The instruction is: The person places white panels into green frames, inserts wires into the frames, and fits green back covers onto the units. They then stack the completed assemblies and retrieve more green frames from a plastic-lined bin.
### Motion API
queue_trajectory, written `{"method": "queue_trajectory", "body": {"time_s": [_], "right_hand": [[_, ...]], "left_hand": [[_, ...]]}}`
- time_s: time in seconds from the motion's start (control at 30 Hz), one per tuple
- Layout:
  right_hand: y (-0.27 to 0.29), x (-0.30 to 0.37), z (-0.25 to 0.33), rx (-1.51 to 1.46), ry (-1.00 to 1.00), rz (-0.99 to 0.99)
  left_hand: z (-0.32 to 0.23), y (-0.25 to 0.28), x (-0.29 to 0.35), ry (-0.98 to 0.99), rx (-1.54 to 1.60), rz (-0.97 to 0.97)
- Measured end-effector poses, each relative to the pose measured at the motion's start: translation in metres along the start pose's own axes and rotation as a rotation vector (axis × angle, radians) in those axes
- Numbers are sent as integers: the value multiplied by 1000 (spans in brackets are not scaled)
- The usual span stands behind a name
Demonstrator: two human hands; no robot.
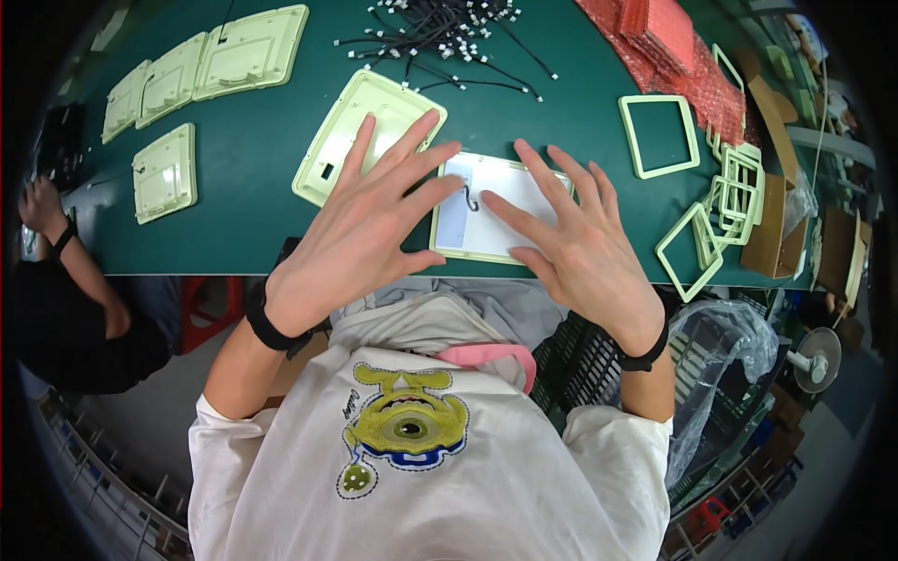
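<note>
In front of me at the table's near edge lies a flat white panel (pixel 510 220) set in a pale green frame. A short dark curved cable (pixel 470 196) shows on its surface. My left hand (pixel 360 224) is open, fingers spread, over the panel's left side and part of a pale green plastic cover (pixel 327 131) behind it. My right hand (pixel 589 248) spreads its fingers over the panel's right side, its index fingertip close to the dark cable. Neither hand holds anything. Whether the fingertips touch the panel, I cannot tell.
Black cables with white connectors (pixel 449 37) lie piled at the back. More pale green covers (pixel 164 173) are at the left. Loose frames (pixel 659 168), red bubble wrap (pixel 659 47) and a cardboard box (pixel 772 224) occupy the right. Another person's hand (pixel 42 208) is at far left.
</note>
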State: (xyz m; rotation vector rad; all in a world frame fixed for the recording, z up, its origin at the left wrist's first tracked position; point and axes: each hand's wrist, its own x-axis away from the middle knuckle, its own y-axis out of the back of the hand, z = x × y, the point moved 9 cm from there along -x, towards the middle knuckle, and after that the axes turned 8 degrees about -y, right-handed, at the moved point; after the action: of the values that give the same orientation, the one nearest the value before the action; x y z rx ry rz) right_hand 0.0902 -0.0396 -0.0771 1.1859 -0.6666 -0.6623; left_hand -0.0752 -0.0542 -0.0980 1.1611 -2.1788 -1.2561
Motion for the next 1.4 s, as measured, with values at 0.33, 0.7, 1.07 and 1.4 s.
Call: {"method": "queue_trajectory", "body": {"time_s": [0.33, 0.7, 1.07, 1.4], "right_hand": [[-4, 20, -51, -210, -237, -68], [7, 8, -27, -246, -111, -111], [-6, 15, -3, -192, 25, -84], [47, 27, -17, -477, 17, -306]], "left_hand": [[-3, 3, -1, 28, 5, 24], [-2, 25, 10, 22, -27, -98], [37, 38, 38, 390, -178, -264], [-9, 91, 38, 164, -91, -343]]}}
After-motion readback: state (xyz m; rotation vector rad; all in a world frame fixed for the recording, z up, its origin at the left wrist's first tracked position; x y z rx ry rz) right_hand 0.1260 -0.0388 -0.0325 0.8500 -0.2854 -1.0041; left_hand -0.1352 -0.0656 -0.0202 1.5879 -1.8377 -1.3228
